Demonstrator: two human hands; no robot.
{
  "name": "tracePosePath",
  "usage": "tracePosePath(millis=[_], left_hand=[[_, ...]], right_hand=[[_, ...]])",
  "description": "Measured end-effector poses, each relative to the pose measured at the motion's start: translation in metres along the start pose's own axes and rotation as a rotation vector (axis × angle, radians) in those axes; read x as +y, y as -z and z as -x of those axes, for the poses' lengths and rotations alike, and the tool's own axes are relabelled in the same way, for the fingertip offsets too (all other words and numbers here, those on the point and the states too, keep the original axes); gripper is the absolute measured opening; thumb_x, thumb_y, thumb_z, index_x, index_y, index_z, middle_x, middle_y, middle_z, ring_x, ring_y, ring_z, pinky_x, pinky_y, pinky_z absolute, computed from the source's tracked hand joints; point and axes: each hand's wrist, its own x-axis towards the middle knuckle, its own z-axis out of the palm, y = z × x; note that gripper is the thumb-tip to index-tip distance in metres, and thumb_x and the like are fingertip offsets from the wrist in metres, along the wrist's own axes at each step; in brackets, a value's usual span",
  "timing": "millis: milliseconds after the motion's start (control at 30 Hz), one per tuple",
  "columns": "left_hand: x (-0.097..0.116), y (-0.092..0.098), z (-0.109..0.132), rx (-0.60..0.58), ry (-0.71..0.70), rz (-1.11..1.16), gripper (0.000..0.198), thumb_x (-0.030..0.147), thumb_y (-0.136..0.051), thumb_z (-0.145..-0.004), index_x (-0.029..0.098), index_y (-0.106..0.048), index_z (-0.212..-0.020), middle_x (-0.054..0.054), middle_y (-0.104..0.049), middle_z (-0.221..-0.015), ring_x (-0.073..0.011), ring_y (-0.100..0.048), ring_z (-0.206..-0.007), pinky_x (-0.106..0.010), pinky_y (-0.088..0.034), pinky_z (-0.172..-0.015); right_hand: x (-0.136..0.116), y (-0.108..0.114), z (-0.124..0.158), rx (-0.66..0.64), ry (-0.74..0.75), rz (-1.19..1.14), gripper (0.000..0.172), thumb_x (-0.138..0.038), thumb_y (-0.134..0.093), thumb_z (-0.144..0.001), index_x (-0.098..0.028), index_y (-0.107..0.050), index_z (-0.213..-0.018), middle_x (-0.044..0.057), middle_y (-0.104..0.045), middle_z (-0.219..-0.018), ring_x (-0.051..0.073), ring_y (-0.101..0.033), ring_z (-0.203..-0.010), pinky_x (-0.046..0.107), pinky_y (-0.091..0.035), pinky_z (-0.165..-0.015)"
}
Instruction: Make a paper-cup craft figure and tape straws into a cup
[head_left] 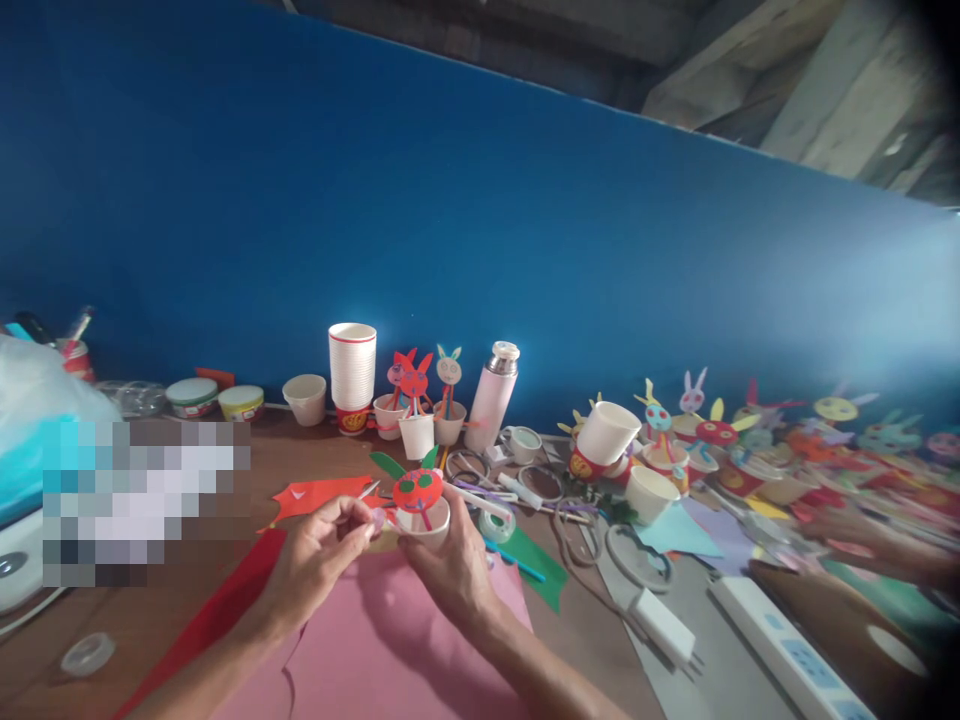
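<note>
My right hand (pixel 457 565) is closed around a small white paper cup (pixel 433 536) at the middle of the table. Standing up from the cup is a paper rabbit (pixel 417 490) with a round red face, green eyes and green ears. My left hand (pixel 322 555) is pinched on a small pinkish piece (pixel 378 519) close to the cup's left side; its exact kind is too small to tell. Beneath both hands lies a sheet of pink paper (pixel 405 640). A white stick-like thing (pixel 476 498) shows just beyond my right fingers.
Behind stand stacked paper cups (pixel 352 365), finished rabbit cups (pixel 417 435) and a pink thermos (pixel 493 400). Cables, a tape roll (pixel 496 523), a charger (pixel 664 627) and a power strip (pixel 787 645) lie right. Another person's blurred arm (pixel 885 540) reaches in at far right.
</note>
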Motion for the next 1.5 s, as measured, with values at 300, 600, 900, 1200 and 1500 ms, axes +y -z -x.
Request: tracePosePath(millis=[300,600,900,1200,1500], left_hand=[[-0.008,-0.001,-0.003,-0.087,-0.083,-0.076,0.025,0.031,-0.059,-0.074,0.021,-0.052,-0.096,0.001,-0.061,-0.078,-0.0151,-0.060,-0.074,-0.022,-0.046,-0.066],[-0.010,0.000,-0.001,-0.094,-0.055,-0.150,0.016,0.028,-0.057,-0.072,0.018,-0.059,-0.084,-0.003,-0.065,-0.076,-0.0181,-0.062,-0.073,-0.026,-0.047,-0.069],[-0.012,0.001,-0.002,-0.086,-0.018,-0.165,0.016,0.035,-0.058,-0.071,0.019,-0.060,-0.074,0.001,-0.062,-0.067,-0.0158,-0.058,-0.063,-0.023,-0.045,-0.059],[-0.020,0.003,-0.004,-0.116,-0.020,-0.174,0.023,0.041,-0.055,-0.078,0.019,-0.061,-0.077,0.001,-0.062,-0.070,-0.0144,-0.055,-0.066,-0.022,-0.041,-0.060],[-0.018,0.003,-0.001,-0.108,-0.059,-0.205,0.025,0.042,-0.054,-0.077,0.019,-0.061,-0.071,0.003,-0.057,-0.060,-0.0133,-0.052,-0.057,-0.021,-0.039,-0.054]], right_hand=[[-0.001,-0.002,0.002,0.015,0.023,0.000,0.059,-0.019,-0.067,-0.062,-0.023,-0.048,-0.118,0.005,-0.062,-0.107,0.025,-0.059,-0.098,0.035,-0.051,-0.080],[0.006,-0.007,0.004,-0.001,0.026,-0.041,0.060,-0.020,-0.067,-0.063,-0.021,-0.047,-0.119,0.006,-0.062,-0.107,0.024,-0.059,-0.097,0.034,-0.048,-0.082],[0.000,-0.002,0.004,-0.046,0.008,-0.028,0.059,-0.018,-0.066,-0.063,-0.022,-0.047,-0.119,0.005,-0.061,-0.108,0.023,-0.058,-0.098,0.035,-0.046,-0.086],[0.002,-0.004,0.005,-0.052,-0.001,-0.032,0.059,-0.018,-0.066,-0.062,-0.022,-0.046,-0.118,0.005,-0.060,-0.108,0.023,-0.057,-0.099,0.036,-0.043,-0.090],[0.004,-0.007,0.007,-0.051,0.015,-0.070,0.058,-0.020,-0.066,-0.064,-0.021,-0.046,-0.118,0.005,-0.061,-0.107,0.023,-0.058,-0.097,0.033,-0.046,-0.085]])
